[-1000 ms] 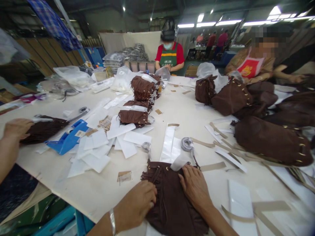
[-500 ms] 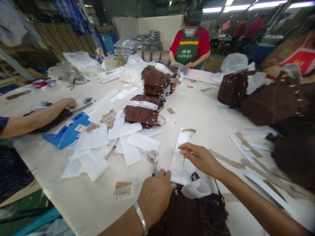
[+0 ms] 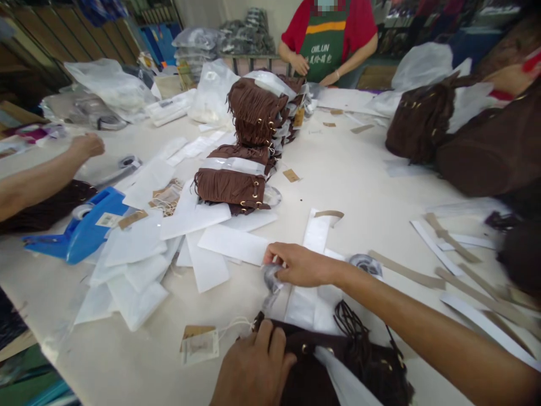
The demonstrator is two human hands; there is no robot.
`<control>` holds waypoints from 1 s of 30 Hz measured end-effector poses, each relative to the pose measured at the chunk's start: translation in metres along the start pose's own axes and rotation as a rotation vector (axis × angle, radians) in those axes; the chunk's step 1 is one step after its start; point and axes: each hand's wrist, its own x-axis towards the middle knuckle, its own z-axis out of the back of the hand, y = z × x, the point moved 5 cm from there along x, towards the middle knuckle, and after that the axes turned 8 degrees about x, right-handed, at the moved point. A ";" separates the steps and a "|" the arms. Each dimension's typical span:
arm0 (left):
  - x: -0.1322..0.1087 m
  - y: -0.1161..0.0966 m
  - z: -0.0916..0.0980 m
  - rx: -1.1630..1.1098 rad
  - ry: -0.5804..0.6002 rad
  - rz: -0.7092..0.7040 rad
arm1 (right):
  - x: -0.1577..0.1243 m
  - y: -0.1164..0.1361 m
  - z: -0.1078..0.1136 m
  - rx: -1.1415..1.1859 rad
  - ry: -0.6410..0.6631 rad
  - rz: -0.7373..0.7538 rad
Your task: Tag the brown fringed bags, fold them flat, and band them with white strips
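Observation:
A dark brown fringed bag (image 3: 313,369) with gold eyelets lies at the near edge, a white sheet poking from it. My left hand (image 3: 256,361) is closed over its upper left rim, fingers together. Farther out, my right hand (image 3: 298,265) pinches a loop wrapped in clear plastic (image 3: 271,282) that trails down to the bag's left corner. A similar wrapped loop (image 3: 367,265) lies right of my right wrist. White strips of paper or foam (image 3: 316,231) lie under and beyond this hand. A tag (image 3: 199,345) on a white string lies left of the bag.
Wrapped brown bags (image 3: 232,186) are piled mid-table, beside scattered white sheets (image 3: 139,242). A blue tape dispenser (image 3: 91,225) stands left, near a co-worker's arm (image 3: 46,175). Tan strips (image 3: 406,270) and more brown bags (image 3: 486,149) lie right. A person in a green apron (image 3: 323,51) stands opposite.
My right hand has moved left from the white strip and taken hold of the wrapped loop. My left hand has shifted lower onto the bag's rim. The view has tilted down.

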 end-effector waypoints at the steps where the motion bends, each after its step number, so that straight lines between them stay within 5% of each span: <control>1: -0.003 0.002 -0.001 0.004 -0.010 0.002 | -0.009 -0.001 0.002 0.062 0.019 -0.023; 8: -0.015 0.018 0.002 -0.248 -0.021 -0.047 | -0.055 -0.004 -0.012 0.477 0.230 -0.125; 12: -0.015 0.028 0.009 -0.530 -0.029 -0.089 | -0.066 -0.021 -0.045 0.760 0.137 -0.160; 17: -0.010 0.030 0.014 -0.723 -0.043 -0.052 | -0.080 -0.033 -0.074 0.704 0.108 -0.282; 22: -0.002 0.021 0.014 -0.682 -0.054 -0.040 | -0.078 -0.030 -0.068 0.673 0.400 -0.353; 30: 0.009 0.012 0.013 -0.485 -0.193 -0.049 | -0.074 -0.032 -0.069 0.806 0.617 -0.199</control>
